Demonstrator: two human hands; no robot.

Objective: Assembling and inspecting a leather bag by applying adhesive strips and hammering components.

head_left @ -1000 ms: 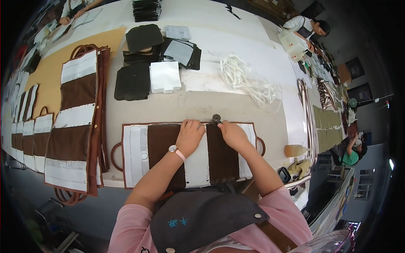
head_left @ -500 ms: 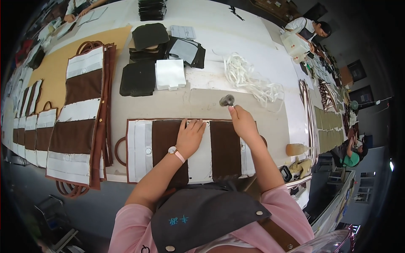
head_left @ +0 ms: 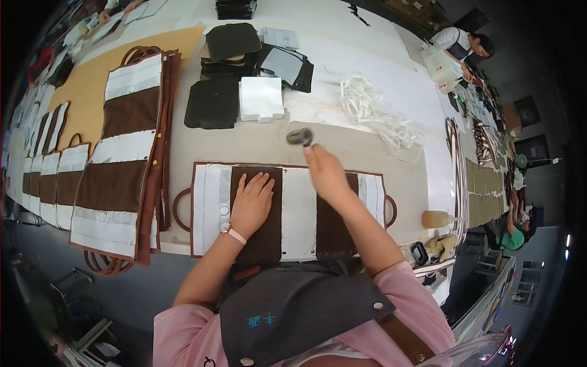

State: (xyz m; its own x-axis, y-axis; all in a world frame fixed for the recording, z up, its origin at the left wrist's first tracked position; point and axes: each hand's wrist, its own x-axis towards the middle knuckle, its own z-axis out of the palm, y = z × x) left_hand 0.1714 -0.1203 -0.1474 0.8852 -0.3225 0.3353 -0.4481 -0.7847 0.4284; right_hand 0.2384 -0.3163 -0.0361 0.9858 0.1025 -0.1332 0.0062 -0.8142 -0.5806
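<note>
In front of me a bag panel (head_left: 299, 214) lies flat on the table, with white and brown bands, brown edging and a round brown handle at each end. My left hand (head_left: 251, 205) rests on its left brown band, fingers stretched out toward the far edge. My right hand (head_left: 328, 177) grips a hammer; its metal head (head_left: 299, 137) is a little blurred and appears past the panel's far edge. Most of the hammer's handle is hidden in my fist. My right forearm covers part of the right brown band.
Finished-looking striped bag panels (head_left: 122, 140) are stacked at the left. Black pieces (head_left: 212, 103) and white pieces (head_left: 262, 99) lie beyond the panel. White strips (head_left: 373, 110) are heaped at the right, near a bottle of amber liquid (head_left: 437, 219). A co-worker (head_left: 461, 46) sits far right.
My left hand has moved from the middle white band onto the left brown band. The hammer in my right hand has shifted left. The view has shifted slightly.
</note>
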